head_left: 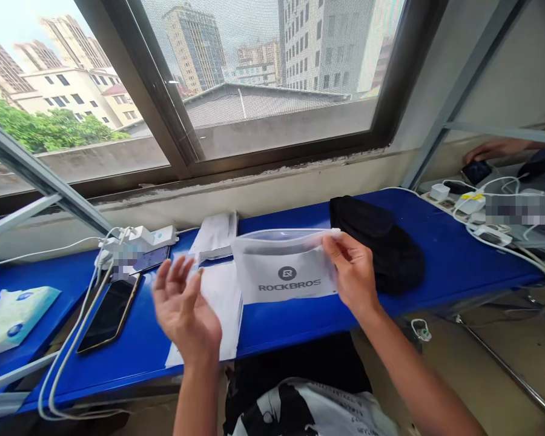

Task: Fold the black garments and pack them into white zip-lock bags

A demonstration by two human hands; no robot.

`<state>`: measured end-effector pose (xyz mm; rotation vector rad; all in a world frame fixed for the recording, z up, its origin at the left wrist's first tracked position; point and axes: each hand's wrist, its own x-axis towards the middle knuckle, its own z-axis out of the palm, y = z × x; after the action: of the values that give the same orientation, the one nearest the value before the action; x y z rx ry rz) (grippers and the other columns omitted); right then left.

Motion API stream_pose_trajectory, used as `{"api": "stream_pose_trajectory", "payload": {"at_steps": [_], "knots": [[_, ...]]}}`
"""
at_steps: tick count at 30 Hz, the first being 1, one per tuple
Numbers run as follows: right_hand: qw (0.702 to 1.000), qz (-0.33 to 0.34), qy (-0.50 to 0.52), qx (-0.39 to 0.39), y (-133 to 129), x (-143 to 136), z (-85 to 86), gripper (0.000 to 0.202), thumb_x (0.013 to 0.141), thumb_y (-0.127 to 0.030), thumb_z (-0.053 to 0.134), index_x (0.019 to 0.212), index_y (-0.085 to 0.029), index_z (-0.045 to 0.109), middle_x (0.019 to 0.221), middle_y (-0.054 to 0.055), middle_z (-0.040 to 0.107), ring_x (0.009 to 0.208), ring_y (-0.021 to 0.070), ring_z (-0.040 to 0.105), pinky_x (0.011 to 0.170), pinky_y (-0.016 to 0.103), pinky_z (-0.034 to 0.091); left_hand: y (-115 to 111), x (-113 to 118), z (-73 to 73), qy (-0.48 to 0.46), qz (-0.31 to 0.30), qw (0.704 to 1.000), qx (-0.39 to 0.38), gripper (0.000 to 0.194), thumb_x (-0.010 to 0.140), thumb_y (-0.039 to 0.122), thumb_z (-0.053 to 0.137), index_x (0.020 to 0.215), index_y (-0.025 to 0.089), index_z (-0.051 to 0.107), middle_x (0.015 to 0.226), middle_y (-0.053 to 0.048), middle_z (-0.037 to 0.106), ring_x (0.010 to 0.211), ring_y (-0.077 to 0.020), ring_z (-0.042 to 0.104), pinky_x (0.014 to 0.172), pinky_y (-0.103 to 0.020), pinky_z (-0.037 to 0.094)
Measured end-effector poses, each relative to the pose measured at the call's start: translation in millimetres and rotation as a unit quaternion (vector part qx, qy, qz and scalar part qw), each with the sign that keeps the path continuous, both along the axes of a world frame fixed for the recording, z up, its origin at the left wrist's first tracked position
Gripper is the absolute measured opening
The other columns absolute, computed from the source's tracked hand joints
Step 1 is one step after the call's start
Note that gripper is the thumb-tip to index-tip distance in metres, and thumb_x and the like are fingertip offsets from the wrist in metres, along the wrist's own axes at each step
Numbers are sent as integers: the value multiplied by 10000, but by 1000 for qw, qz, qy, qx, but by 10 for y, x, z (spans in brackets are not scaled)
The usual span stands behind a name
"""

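A translucent white zip bag printed with "ROCKBROS" hangs above the blue tabletop. My right hand pinches its upper right corner, by the end of the zip strip. The bag's mouth looks slightly parted along the top. Off the bag's left side, my left hand is raised palm up with its fingers spread and slightly blurred, holding nothing. Beneath and behind that hand lies a stack of white bags or sheets, partly covered by it. A second white stack sits farther back, against the wall.
Black folded cloth lies right of the bag. A phone, white cables and a power strip are at left, beside a tissue pack. At far right, another person's hand holds a dark object near chargers. Metal posts stand both sides.
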<state>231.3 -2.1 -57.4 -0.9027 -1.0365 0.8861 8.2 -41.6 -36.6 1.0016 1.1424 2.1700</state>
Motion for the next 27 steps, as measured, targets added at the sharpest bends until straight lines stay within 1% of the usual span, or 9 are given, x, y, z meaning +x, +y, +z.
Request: {"api": "stream_pose_trajectory", "payload": {"at_steps": [2,4,6,9,12,16,20,24,27], "knots": [[998,-5,-55,28,31,53,42,247,888,-446,788,912,-208,728,803,20,769,700,175,690,618,261,502,-14,27,211,189,37,981,31,288,853,241,804,1128,301,740,1194,-23,717,1202,-242,647,1059,-379,506],[990,-7,-118,79,16,40,80,190,921,-400,757,898,-217,714,793,10,761,704,174,693,647,273,511,-2,186,406,357,-42,932,40,188,903,243,760,1085,286,773,1091,-32,747,1068,-243,684,971,-380,530],[971,-11,-179,157,-22,-3,113,142,982,-334,675,911,-222,725,861,21,763,782,182,705,735,300,534,49,402,533,456,-119,880,55,184,936,266,729,1108,280,790,1074,-46,769,993,-244,695,919,-385,531],[940,-9,-246,236,-80,-45,154,167,1018,-258,586,942,-224,730,959,54,754,886,201,697,811,340,546,151,645,570,507,-136,848,78,140,970,273,680,1021,257,810,983,-56,790,909,-237,694,871,-386,519],[931,-13,-274,241,-114,-12,176,187,1017,-250,577,899,-231,720,883,51,729,821,199,673,762,345,544,196,685,524,524,-135,837,79,188,1001,260,615,939,251,792,986,-57,799,906,-240,694,843,-385,521],[937,-146,-201,244,-93,193,176,184,1001,-266,607,840,-220,685,814,36,683,747,183,637,684,322,503,203,460,502,557,-87,823,74,187,993,219,598,919,261,764,1115,-38,796,1050,-260,687,954,-421,491],[908,-296,-218,203,8,435,110,277,982,-391,636,789,-194,657,727,24,626,672,166,590,624,293,452,280,138,483,543,-54,838,22,134,952,289,676,849,256,756,1014,-44,788,978,-257,682,921,-396,498],[938,-258,-212,95,96,366,-39,351,1008,-478,581,881,-170,692,693,12,638,586,138,556,565,255,422,355,-45,322,382,-101,916,-64,186,929,411,720,963,230,745,1075,-66,760,995,-236,700,912,-346,533],[967,-231,-107,27,126,166,-163,386,991,-535,595,928,-166,690,775,33,684,672,153,620,601,240,454,307,-92,87,180,-217,947,-153,452,889,511,762,1226,222,678,1220,-105,735,1098,-251,706,946,-357,556]]}}
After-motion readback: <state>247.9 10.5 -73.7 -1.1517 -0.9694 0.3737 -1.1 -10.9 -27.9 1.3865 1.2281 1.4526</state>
